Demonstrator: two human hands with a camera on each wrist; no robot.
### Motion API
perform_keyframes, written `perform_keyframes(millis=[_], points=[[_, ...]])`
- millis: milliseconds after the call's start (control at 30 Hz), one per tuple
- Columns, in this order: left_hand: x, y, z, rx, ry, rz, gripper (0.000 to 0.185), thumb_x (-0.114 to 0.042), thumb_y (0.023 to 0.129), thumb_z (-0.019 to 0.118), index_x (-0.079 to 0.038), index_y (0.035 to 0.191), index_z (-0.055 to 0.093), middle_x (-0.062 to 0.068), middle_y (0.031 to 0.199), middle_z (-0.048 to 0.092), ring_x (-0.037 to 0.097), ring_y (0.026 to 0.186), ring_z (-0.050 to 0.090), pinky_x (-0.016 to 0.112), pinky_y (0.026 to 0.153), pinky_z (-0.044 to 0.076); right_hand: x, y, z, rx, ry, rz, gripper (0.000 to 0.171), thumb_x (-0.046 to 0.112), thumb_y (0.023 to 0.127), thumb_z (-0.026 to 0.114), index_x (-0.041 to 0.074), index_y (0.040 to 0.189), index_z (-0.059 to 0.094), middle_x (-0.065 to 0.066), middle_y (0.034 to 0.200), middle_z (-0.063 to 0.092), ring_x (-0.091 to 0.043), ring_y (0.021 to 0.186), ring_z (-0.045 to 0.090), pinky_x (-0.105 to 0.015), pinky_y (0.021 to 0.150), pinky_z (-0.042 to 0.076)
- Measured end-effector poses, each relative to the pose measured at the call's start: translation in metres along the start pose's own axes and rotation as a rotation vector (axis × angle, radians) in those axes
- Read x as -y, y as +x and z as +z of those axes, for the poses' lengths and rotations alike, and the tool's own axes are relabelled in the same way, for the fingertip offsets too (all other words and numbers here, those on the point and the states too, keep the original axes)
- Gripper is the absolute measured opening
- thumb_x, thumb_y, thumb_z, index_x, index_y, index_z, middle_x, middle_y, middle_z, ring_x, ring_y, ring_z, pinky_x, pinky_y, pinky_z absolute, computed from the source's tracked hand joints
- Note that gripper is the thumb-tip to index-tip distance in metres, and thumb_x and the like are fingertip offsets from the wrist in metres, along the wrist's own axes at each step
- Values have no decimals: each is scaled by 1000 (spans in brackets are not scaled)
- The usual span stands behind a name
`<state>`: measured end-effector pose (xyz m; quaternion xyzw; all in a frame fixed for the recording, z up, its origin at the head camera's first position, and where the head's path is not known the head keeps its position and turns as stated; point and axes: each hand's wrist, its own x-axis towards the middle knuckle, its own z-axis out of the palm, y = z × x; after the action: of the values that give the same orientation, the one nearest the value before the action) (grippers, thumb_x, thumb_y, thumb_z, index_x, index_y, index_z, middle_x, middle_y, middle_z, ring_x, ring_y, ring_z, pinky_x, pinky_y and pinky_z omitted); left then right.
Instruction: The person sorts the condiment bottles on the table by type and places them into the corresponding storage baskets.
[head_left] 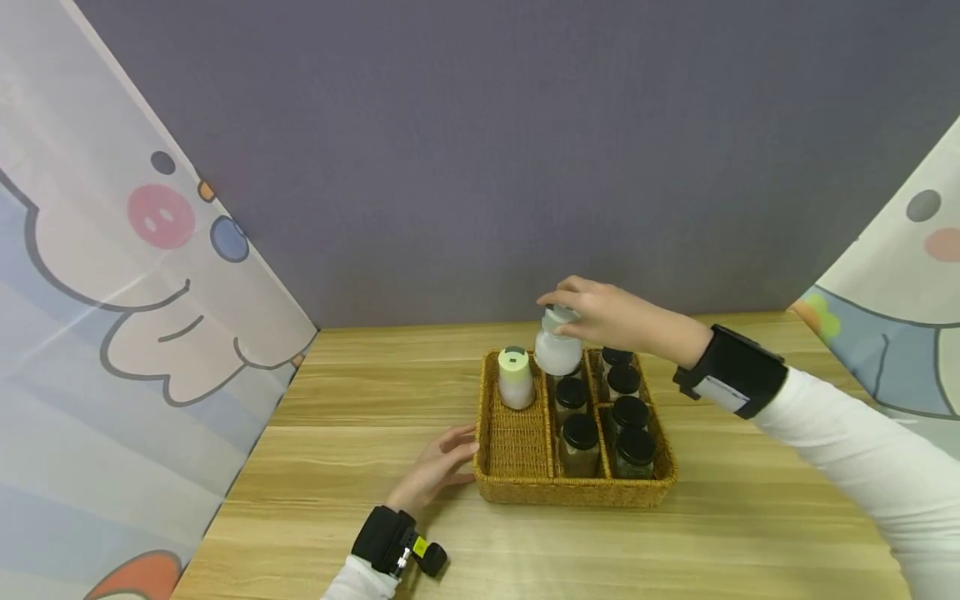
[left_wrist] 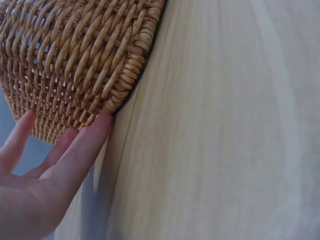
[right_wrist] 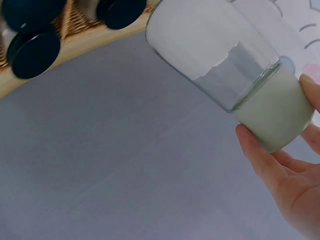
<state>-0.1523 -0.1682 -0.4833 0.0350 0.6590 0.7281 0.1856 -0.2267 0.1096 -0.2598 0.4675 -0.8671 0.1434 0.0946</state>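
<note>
My right hand grips a clear glass jar of white powder by its pale green lid. In the head view the jar hangs tilted over the back of the middle compartment of a wicker basket. Touching the basket's left side near its base are the fairly straight fingers of my left hand. A similar pale-lidded shaker jar stands upright at the back of the left compartment.
Black-lidded spice jars fill much of the middle compartment, and several more stand in the right one. The basket sits on a wooden table. A grey panel rises behind, with cartoon-printed sheets on both sides.
</note>
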Motion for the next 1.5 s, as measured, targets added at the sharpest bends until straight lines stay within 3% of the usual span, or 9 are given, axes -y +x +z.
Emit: perform_keyframes(millis=[467, 1067, 1500], points=[[1, 1, 3, -2, 2, 4, 59, -21, 87, 56, 1, 135, 29, 25, 133, 33, 35, 116, 41, 46, 87, 45, 24, 5, 21, 22, 57, -101, 40, 14, 77, 68, 0, 112, 56, -14, 104, 54, -24, 91, 58, -29, 75, 52], [0, 1, 3, -22, 7, -5, 63, -23, 84, 60, 3, 134, 31, 26, 130, 35, 32, 111, 46, 44, 85, 46, 39, 9, 48, 140, 88, -39, 39, 19, 80, 65, 8, 116, 53, -11, 107, 52, -25, 95, 56, -31, 74, 52], [0, 1, 4, -7, 9, -12, 63, -24, 84, 59, 2, 134, 30, 26, 130, 35, 32, 110, 47, 44, 86, 46, 38, 6, 74, 174, 24, -72, 39, 18, 81, 65, 5, 116, 53, -12, 105, 53, -22, 91, 56, -27, 73, 51]])
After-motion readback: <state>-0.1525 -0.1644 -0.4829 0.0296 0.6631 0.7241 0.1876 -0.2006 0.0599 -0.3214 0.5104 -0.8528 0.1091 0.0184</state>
